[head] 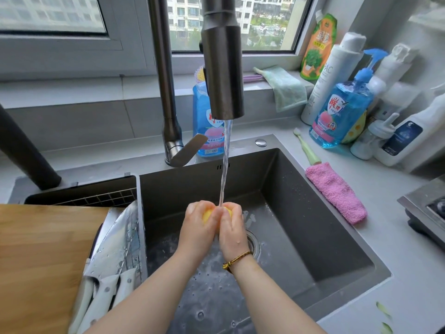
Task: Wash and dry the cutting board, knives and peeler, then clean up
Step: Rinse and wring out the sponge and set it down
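Both hands squeeze a yellow sponge under the running water stream, over the dark sink. My left hand grips the sponge's left side and my right hand grips its right side; most of the sponge is hidden between them. The wooden cutting board lies at the left over the drainer. Wet knives with white handles lean beside it, blades pointing away from me. I see no peeler.
The faucet head hangs over the sink, lever open. Blue dish soap bottles and other bottles crowd the right back corner. A pink cloth and green brush lie on the right counter. A stove edge is far right.
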